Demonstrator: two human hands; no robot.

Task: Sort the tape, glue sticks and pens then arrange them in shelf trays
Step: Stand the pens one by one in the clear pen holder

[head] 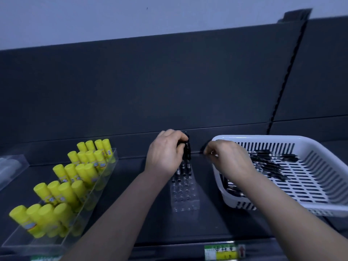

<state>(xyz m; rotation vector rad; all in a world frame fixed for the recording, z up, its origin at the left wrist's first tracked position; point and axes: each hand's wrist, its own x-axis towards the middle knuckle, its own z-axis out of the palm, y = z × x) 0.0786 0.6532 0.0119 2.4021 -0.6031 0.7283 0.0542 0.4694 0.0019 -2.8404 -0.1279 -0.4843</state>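
- Left hand [165, 153]: fingers curled round bunch of black pens [186, 153], held upright over back end of clear pen holder [185, 200] at mid shelf [216, 223].
- Right hand [227, 157]: over back-left corner of white basket [263, 137], fingers bent close together; small dark shape at fingertips, cannot tell if anything is held.
- Loose pens [271, 162]: lying in basket at right end of shelf.
- Yellow glue sticks [75, 174]: upright rows in clear tray [15, 242] at left end of shelf.
- Second clear tray [11, 166]: far left edge, contents blurred.
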